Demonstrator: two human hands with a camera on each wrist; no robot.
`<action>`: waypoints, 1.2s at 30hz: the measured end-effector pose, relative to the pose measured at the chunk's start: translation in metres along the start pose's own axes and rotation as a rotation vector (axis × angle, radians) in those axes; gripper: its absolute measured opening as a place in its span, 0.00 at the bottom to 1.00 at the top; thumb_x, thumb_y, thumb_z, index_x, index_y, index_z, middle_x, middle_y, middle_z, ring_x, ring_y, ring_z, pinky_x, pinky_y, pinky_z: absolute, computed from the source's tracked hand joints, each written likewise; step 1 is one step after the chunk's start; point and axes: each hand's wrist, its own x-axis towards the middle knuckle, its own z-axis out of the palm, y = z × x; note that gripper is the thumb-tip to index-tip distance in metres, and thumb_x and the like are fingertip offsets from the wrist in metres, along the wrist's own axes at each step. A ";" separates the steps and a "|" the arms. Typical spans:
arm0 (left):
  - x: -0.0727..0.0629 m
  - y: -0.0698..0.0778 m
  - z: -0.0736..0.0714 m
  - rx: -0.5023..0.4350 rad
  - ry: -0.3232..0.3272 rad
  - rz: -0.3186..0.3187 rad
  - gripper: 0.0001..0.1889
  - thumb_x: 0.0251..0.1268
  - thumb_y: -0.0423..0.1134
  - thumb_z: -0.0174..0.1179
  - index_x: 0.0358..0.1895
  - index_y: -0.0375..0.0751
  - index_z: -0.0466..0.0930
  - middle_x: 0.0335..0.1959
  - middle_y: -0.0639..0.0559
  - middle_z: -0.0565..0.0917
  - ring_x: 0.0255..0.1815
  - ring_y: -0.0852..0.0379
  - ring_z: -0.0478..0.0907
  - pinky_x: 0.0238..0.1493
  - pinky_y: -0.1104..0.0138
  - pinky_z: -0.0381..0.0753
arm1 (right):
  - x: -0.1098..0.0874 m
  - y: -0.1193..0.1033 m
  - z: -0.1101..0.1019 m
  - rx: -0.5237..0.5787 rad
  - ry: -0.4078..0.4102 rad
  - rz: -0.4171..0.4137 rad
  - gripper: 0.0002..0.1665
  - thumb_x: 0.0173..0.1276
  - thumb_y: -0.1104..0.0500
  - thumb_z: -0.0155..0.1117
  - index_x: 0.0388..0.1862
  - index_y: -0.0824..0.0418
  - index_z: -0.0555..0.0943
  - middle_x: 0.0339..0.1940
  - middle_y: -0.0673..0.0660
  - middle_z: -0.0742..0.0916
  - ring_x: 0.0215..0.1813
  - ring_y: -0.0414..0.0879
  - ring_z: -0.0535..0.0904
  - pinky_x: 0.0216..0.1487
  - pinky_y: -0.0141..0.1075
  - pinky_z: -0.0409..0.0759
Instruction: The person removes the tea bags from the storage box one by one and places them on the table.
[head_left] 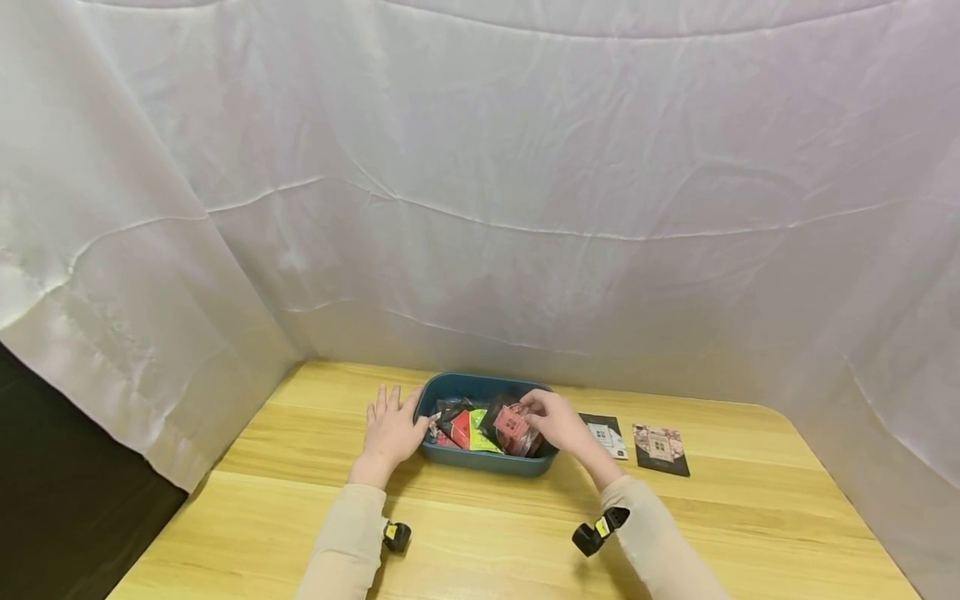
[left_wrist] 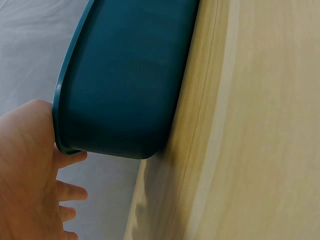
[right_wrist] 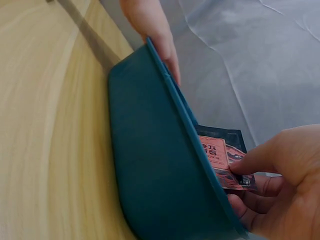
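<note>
A blue plastic bin (head_left: pixel 480 461) stands on the table and holds several small packets. My right hand (head_left: pixel 558 423) reaches over its right end and pinches a black and pink tea sachet (right_wrist: pixel 215 152) by the edge, thumb on the printed face. The sachet tilts up at the rim in the right wrist view. At the bin's left end rests my left hand (head_left: pixel 393 427), fingers straight and spread outside, thumb over the rim. Among the packets inside are a red one (head_left: pixel 461 428) and a lime green one (head_left: pixel 480 433).
Right of the bin lie two flat sachets on the wooden table (head_left: pixel 480 533): a black and white one (head_left: pixel 602 433), partly behind my right hand, and a black one with a floral print (head_left: pixel 662 448). A pale grey curtain (head_left: pixel 480 250) hangs behind the table.
</note>
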 end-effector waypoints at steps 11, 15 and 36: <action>0.000 0.000 -0.002 0.025 -0.010 -0.007 0.31 0.70 0.50 0.49 0.75 0.50 0.60 0.77 0.32 0.54 0.80 0.31 0.38 0.75 0.35 0.43 | -0.004 0.015 -0.025 0.138 0.054 0.036 0.15 0.67 0.67 0.59 0.53 0.67 0.79 0.38 0.62 0.87 0.34 0.45 0.84 0.35 0.39 0.83; 0.000 0.000 -0.002 0.021 -0.015 -0.007 0.31 0.70 0.51 0.49 0.75 0.50 0.60 0.77 0.32 0.54 0.80 0.31 0.37 0.75 0.35 0.42 | -0.007 0.024 -0.033 0.196 0.124 -0.030 0.15 0.65 0.68 0.59 0.50 0.70 0.78 0.33 0.61 0.86 0.29 0.41 0.82 0.33 0.39 0.84; -0.001 -0.001 -0.004 0.014 -0.025 -0.016 0.31 0.70 0.50 0.49 0.75 0.51 0.59 0.77 0.31 0.53 0.80 0.31 0.37 0.75 0.35 0.40 | -0.037 0.063 -0.095 0.286 0.260 0.147 0.22 0.70 0.68 0.56 0.61 0.74 0.71 0.52 0.76 0.82 0.35 0.30 0.80 0.40 0.25 0.82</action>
